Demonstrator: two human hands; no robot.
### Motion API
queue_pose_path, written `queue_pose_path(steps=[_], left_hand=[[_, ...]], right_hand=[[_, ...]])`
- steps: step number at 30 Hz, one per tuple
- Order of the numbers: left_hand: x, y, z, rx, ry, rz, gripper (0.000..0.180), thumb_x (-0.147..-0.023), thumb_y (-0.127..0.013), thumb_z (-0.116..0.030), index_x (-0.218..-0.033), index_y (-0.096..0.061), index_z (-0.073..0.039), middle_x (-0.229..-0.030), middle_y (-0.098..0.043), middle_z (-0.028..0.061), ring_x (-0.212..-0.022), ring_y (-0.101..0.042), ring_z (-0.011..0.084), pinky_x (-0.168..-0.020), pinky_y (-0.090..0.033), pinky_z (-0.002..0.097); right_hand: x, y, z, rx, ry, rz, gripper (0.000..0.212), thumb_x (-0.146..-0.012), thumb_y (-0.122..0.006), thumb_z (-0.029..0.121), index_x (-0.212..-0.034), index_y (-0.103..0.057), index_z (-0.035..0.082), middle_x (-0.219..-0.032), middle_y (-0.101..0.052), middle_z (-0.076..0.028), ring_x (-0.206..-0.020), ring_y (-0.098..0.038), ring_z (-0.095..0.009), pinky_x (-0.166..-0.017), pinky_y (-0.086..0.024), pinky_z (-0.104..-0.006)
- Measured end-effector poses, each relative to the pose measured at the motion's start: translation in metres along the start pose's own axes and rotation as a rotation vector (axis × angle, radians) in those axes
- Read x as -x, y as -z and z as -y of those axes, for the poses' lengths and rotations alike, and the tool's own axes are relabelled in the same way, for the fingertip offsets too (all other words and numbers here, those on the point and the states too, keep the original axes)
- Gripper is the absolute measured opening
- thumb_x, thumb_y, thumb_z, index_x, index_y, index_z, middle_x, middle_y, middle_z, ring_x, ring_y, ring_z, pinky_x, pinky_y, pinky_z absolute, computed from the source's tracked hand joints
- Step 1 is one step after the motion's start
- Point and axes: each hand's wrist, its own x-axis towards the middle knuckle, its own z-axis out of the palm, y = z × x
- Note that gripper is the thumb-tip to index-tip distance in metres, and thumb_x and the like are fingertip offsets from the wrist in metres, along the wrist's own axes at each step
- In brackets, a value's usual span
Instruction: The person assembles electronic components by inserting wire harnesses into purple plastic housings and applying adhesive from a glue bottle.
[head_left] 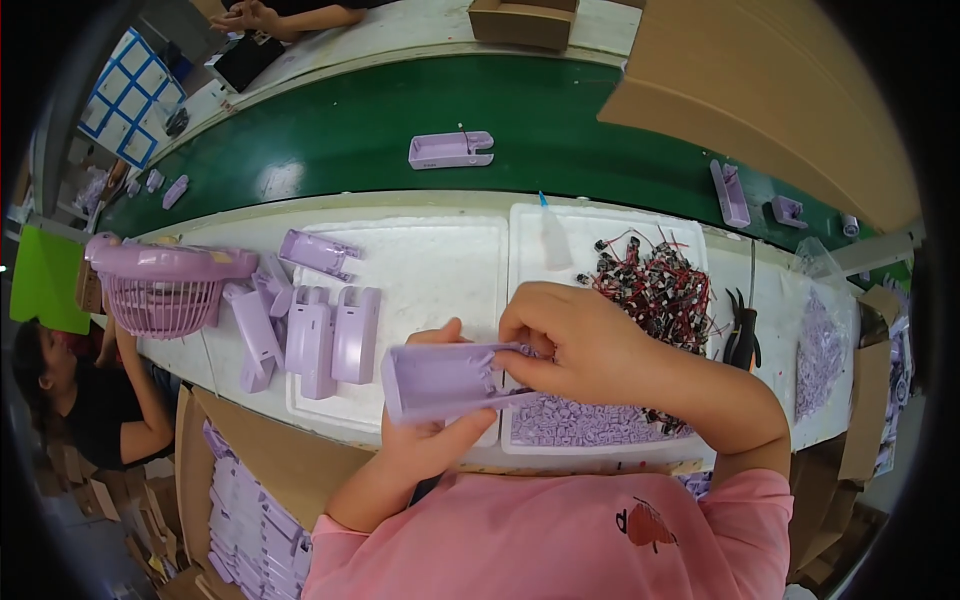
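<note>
My left hand (435, 440) grips a lilac plastic housing (440, 382) from below, its hollow side turned up and its forked end pointing right. At that forked end, the thumb and fingers of my right hand (555, 335) are pinched together against the rim. Whatever small part they hold is hidden by the fingers. Under the hands lies a white foam tray (620, 447) with many tiny lilac plastic pieces (590, 422). Farther up in it are a heap of small black parts with red wires (650, 285) and a clear bottle with a blue tip (554, 238).
Several lilac housings (312, 340) stand on the left foam tray (420, 240), beside a lilac fan cage (160, 290). Black-handled pliers (742, 335) lie at right. Beyond runs a green conveyor belt (340, 130) carrying loose housings. A cardboard flap (760, 90) overhangs it. Co-workers are at left and far side.
</note>
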Motion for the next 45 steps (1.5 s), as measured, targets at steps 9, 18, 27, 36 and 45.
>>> queue_pose_path(steps=[9, 18, 27, 36, 45], left_hand=[[-0.002, 0.012, 0.0, 0.328, 0.505, -0.028, 0.06, -0.085, -0.06, -0.026, -0.129, -0.037, 0.008, -0.113, -0.057, 0.0155, -0.074, -0.063, 0.0185, -0.046, -0.047, 0.025], [-0.006, 0.018, -0.004, 0.567, 0.433, 0.004, 0.053, -0.09, -0.054, -0.025, -0.129, -0.039, 0.007, -0.101, -0.061, 0.0112, -0.073, -0.061, 0.0141, -0.048, -0.045, 0.0228], [-0.003, 0.024, -0.004, 0.533, 0.39, 0.045, 0.066, -0.084, -0.061, -0.03, -0.134, -0.031, 0.001, -0.136, -0.039, 0.0161, -0.086, -0.061, 0.0219, -0.06, -0.052, 0.0301], [-0.006, 0.013, -0.01, 0.513, 0.331, 0.061, 0.055, -0.085, -0.061, -0.03, -0.124, -0.045, 0.006, -0.135, -0.04, 0.0162, -0.081, -0.061, 0.0181, -0.049, -0.045, 0.0246], [-0.002, 0.016, -0.01, 0.457, 0.354, 0.053, 0.07, -0.083, -0.061, -0.035, -0.133, -0.032, 0.005, -0.136, -0.039, 0.018, -0.107, -0.055, 0.0243, -0.077, -0.049, 0.0316]], right_hand=[[-0.005, 0.014, -0.03, 0.709, 0.084, -0.009, 0.01, -0.076, -0.06, 0.012, -0.084, -0.058, 0.006, -0.068, -0.055, -0.009, -0.064, -0.058, -0.028, -0.057, -0.047, -0.0367], [-0.028, 0.03, -0.076, 1.026, 0.089, 0.076, 0.016, -0.068, -0.06, 0.006, -0.083, -0.056, 0.009, -0.073, -0.055, -0.011, -0.073, -0.059, -0.028, -0.064, -0.046, -0.0388], [0.001, 0.026, 0.018, -0.294, -0.081, -0.169, 0.015, -0.073, -0.07, 0.006, -0.086, -0.063, 0.002, -0.081, -0.063, -0.005, -0.072, -0.059, -0.011, -0.062, -0.045, -0.0257], [0.011, 0.012, 0.028, -0.471, -0.014, -0.087, 0.015, -0.077, -0.071, 0.01, -0.085, -0.062, 0.001, -0.071, -0.065, -0.007, -0.061, -0.062, -0.011, -0.055, -0.047, -0.0217], [0.009, 0.006, 0.026, -0.47, 0.02, -0.07, 0.017, -0.076, -0.072, 0.008, -0.088, -0.064, 0.0, -0.075, -0.066, -0.007, -0.064, -0.062, -0.01, -0.055, -0.046, -0.021]])
